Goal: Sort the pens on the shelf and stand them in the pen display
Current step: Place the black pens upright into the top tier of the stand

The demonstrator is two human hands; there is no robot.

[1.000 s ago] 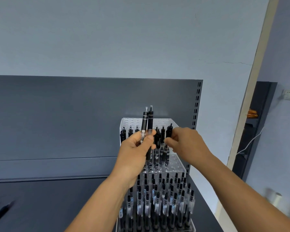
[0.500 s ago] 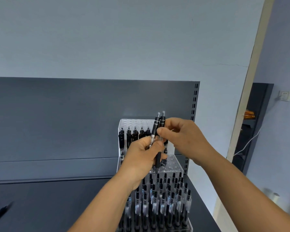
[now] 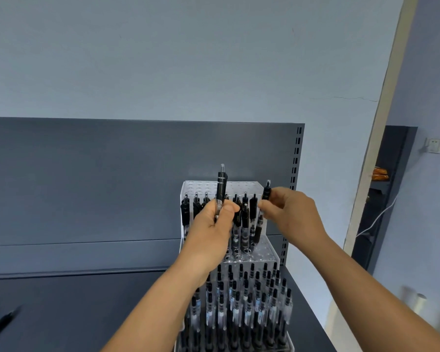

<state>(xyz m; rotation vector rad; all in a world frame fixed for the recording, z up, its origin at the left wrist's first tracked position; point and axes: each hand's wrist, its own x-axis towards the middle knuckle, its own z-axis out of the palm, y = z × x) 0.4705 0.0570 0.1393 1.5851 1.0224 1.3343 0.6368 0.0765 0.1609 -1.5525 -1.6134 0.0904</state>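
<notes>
One pen split off, heading for the pen display (image 3: 263,252)

The right hand (image 3: 288,217) has just pinched a pen (image 3: 264,199) away from the left hand (image 3: 214,224), which still grips one pen (image 3: 221,191); slotting comes next.

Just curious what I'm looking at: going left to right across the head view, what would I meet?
Loose pens on the shelf → left hand holding one pen → right hand pinching another pen → wall socket.
</notes>
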